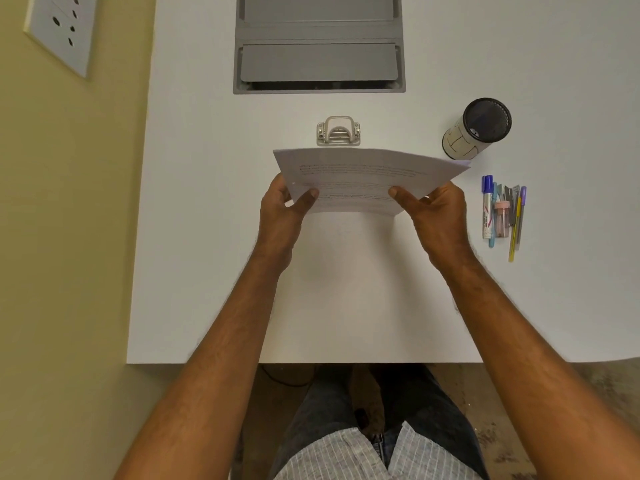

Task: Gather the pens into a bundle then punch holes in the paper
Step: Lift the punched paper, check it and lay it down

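Both hands hold a printed sheet of paper (363, 174) lifted above the white table (207, 237), its far edge tipped toward a small metal hole punch (338, 131). My left hand (282, 209) pinches the sheet's near left corner, thumb on top. On the near right side, my right hand (438, 213) grips it the same way. The paper's far edge hides the punch's front slot. A bundle of pens (502, 213) lies side by side on the table to the right of my right hand, apart from it.
A cylindrical pen holder with a black rim (479, 128) stands at the right, behind the pens. A grey cable-tray hatch (318, 46) is set into the table's far middle. A wall socket (60, 29) is on the yellow wall at left.
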The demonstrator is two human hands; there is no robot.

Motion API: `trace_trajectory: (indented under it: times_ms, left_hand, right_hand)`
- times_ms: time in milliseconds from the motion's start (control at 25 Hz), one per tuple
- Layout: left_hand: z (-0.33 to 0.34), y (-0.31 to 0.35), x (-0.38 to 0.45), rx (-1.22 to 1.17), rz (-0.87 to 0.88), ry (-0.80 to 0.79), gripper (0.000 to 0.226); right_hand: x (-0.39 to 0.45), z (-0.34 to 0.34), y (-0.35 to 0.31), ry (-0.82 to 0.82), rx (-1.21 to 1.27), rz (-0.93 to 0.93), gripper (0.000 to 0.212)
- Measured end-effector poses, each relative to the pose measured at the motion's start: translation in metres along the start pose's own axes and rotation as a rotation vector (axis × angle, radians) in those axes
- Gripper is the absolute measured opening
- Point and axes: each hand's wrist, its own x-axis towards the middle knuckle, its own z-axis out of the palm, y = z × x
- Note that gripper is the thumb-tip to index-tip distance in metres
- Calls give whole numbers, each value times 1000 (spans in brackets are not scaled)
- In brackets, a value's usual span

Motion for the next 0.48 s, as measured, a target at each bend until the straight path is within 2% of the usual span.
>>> trace_trajectory:
  times_ms: [200,480]
  left_hand:
    - [0,5,1,14,21,24,24]
    - [0,4,2,47,25,9,31]
  right_hand:
    - [2,-3,-4,38,5,-5,43]
    - [7,0,-1,7,0,-6,46]
